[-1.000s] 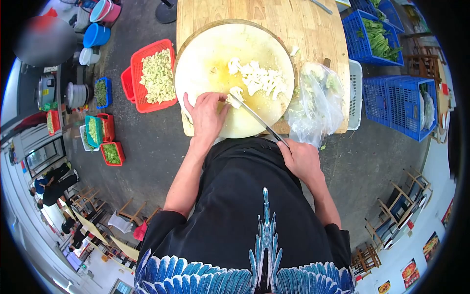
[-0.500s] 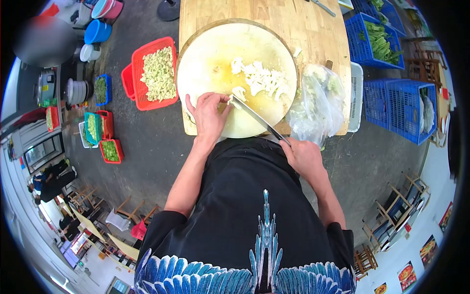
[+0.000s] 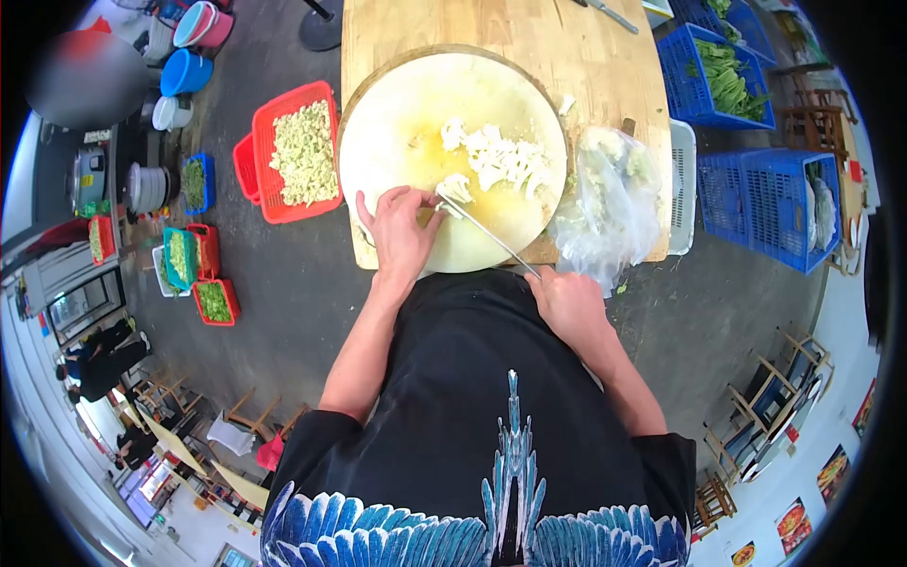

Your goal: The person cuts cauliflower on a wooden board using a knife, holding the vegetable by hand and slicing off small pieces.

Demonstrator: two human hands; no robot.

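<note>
A round cutting board [image 3: 387, 142] lies on the wooden table, with chopped cauliflower [image 3: 510, 163] spread over its right half. My right hand [image 3: 572, 304] is wrapped round the handle of a knife [image 3: 496, 238], whose blade reaches up and left across the board. At the blade's tip is a small cauliflower piece [image 3: 455, 187]. My left hand [image 3: 404, 227] rests at the board's lower left, its fingers bent together around the near side of that piece. A clear plastic bag of cauliflower [image 3: 609, 213] lies to the right of the board.
Left of the table stands a red basket of chopped pieces [image 3: 265, 180]. Blue crates [image 3: 770, 203] are at the right, some with leafy greens. Another knife [image 3: 614, 16] lies at the table's far edge. More baskets and buckets stand on the floor at left.
The knife's blade has turned more edge-on, and my right hand has shifted slightly left. My left hand stays at the piece. The whole view has shifted slightly.
</note>
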